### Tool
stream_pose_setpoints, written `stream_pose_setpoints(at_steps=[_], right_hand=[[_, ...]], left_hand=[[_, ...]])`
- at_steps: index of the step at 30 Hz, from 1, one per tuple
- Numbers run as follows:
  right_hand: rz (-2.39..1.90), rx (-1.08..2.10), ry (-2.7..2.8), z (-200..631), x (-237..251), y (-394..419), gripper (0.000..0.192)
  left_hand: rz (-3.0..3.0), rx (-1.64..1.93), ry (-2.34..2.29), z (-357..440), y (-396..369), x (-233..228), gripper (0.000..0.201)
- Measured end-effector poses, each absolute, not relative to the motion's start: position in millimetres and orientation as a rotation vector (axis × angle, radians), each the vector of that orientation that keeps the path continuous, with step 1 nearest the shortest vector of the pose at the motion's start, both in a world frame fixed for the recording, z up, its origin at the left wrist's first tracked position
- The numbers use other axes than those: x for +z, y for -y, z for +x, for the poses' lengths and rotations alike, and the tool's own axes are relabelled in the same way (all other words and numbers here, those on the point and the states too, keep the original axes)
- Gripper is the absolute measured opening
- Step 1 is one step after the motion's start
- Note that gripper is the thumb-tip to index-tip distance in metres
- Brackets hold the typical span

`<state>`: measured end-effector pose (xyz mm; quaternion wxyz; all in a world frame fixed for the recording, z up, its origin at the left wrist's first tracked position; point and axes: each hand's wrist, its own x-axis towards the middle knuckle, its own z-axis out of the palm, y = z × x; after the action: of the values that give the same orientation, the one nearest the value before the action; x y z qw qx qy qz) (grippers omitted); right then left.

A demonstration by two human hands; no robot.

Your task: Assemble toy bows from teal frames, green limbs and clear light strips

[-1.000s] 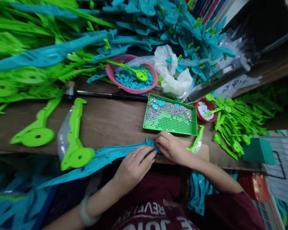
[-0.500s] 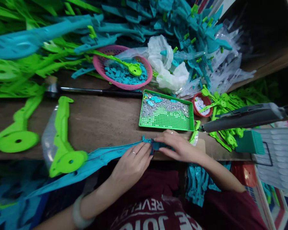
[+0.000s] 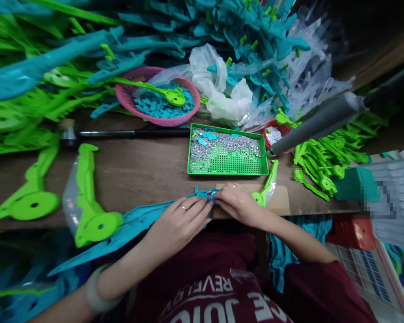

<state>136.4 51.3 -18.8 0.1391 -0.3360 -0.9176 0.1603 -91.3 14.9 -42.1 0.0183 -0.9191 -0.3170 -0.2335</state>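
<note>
A long blue toy sword shell [image 3: 134,220] lies along the table's front edge, its pointed tip sticking out to the lower left. A thin dark reddish wire runs along its inside. My left hand [image 3: 180,220] is closed over the handle end, pressing the shell down. Just to the right, my right hand [image 3: 240,204] has its fingers pinched together at the same end, touching the left fingertips. Reddish wires [image 3: 210,195] show between the two hands. What the right fingertips grip is too small and covered to make out.
A green tray [image 3: 227,168] of small screws stands beyond my hands. Behind it are a pink basket [image 3: 158,120] of blue pieces and a small red basket [image 3: 267,134]. A grey power screwdriver [image 3: 316,125] hangs at right. Green sickle-shaped parts [image 3: 90,197] lie left.
My right hand has drawn its fingers together and closer to the left one. The hanging screwdriver has swung into a steeper slant. The view has shifted slightly.
</note>
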Motion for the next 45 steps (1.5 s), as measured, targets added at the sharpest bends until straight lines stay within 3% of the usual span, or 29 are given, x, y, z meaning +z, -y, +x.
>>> stream_pose_setpoints(at_steps=[5, 12, 20, 35, 45], right_hand=[[-0.972, 0.845, 2.539, 142, -9, -57, 0.016], [-0.987, 0.294, 2.771, 142, -23, -53, 0.026], [-1.214, 0.633, 2.571, 142, -23, -57, 0.012], [-1.365, 0.491, 2.613, 136, -26, -55, 0.016], [-1.159, 0.599, 2.638, 146, -20, -58, 0.013]], left_hand=[[-2.806, -0.544, 0.909, -83, -18, -35, 0.033], [-2.803, -0.671, 1.004, -72, -22, -39, 0.031], [-2.993, -0.850, 1.118, -73, -39, -44, 0.022], [-2.982, -0.686, 0.889, -72, -48, -40, 0.021], [-2.969, -0.660, 0.799, -74, -49, -45, 0.019]])
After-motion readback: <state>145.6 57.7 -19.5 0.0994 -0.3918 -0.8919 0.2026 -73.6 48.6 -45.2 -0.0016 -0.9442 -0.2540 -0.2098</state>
